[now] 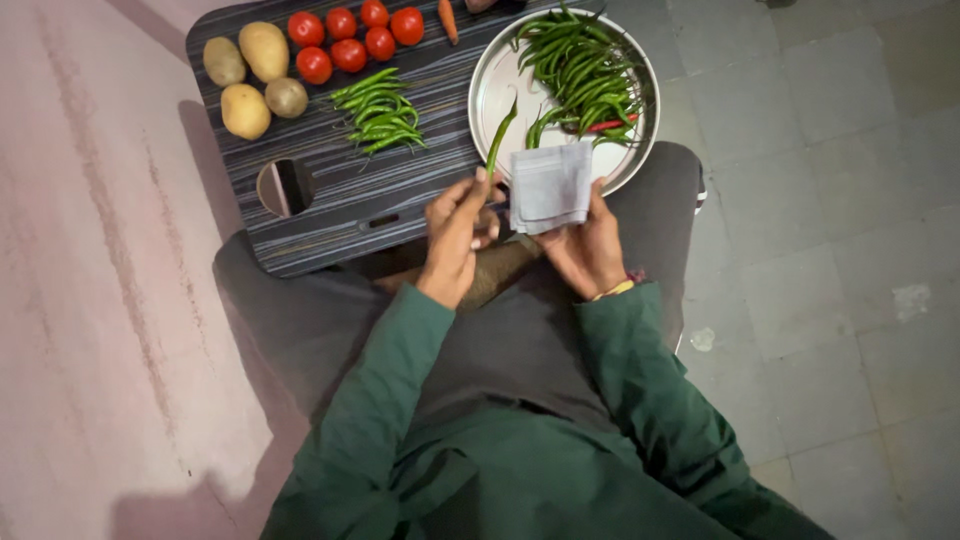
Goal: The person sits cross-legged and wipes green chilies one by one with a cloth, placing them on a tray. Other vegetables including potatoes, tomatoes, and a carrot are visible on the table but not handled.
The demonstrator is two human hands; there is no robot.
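Observation:
My left hand (455,225) pinches the stem end of one long green chilli (498,135), which points up over the rim of a round steel plate (492,85). My right hand (585,245) holds a folded grey cloth (550,185) just right of the chilli, at the plate's near edge. The plate carries a heap of green chillies (585,75) with one red chilli (612,124) among them. Both hands are over my lap, and both sleeves are green.
A dark striped board (340,205) with a round hole (284,187) lies across my knees. On it are several potatoes (250,75), several tomatoes (350,40), a small pile of green chillies (380,110) and a carrot (447,20). Grey floor tiles lie to the right, a pink surface to the left.

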